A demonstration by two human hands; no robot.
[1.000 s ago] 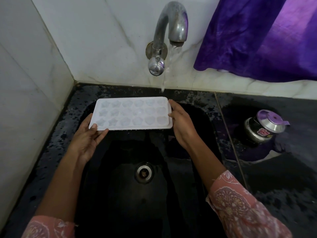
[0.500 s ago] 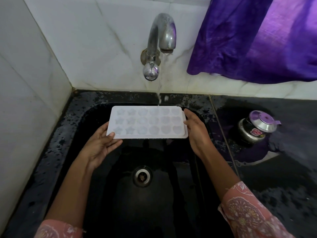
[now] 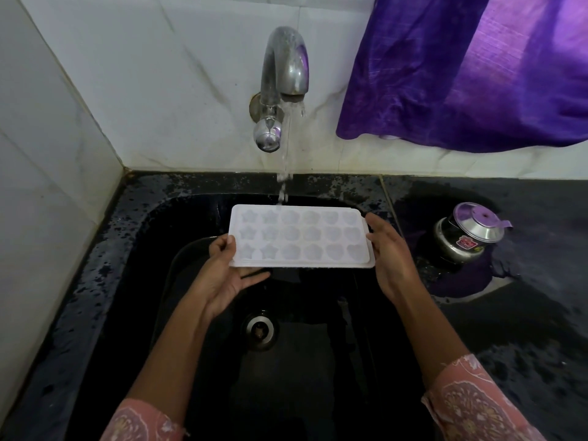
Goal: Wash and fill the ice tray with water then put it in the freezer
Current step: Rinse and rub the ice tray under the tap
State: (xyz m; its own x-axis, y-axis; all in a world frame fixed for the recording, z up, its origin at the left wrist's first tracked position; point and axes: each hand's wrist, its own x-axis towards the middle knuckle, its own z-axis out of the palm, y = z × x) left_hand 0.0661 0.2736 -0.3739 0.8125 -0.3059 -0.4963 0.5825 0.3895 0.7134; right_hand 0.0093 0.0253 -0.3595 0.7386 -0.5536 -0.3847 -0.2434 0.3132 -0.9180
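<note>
Left hand (image 3: 222, 275), right hand (image 3: 391, 259) grip tray (image 3: 299, 238) ends under tap (image 3: 283, 68) stream; pot (image 3: 467, 237) label (image 3: 465, 243) red, unreadable.

a white ice tray (image 3: 300, 238) is held level over a black sink (image 3: 143, 249). the left hand (image 3: 222, 275) pinches its left end, thumb on top. the right hand (image 3: 389, 259) holds the right end. water (image 3: 286, 148) from the tap (image 3: 283, 74) falls on the tray's far edge. a steel pot (image 3: 467, 237) stands on the wet counter (image 3: 525, 313).

Salmon-pink fabric sleeves, pale cream floral-medallion print: left sleeve (image 3: 140, 421), right sleeve (image 3: 477, 405). Hems stop short of wrists; forearms, left hand (image 3: 222, 275), right hand (image 3: 391, 259) bare.
</note>
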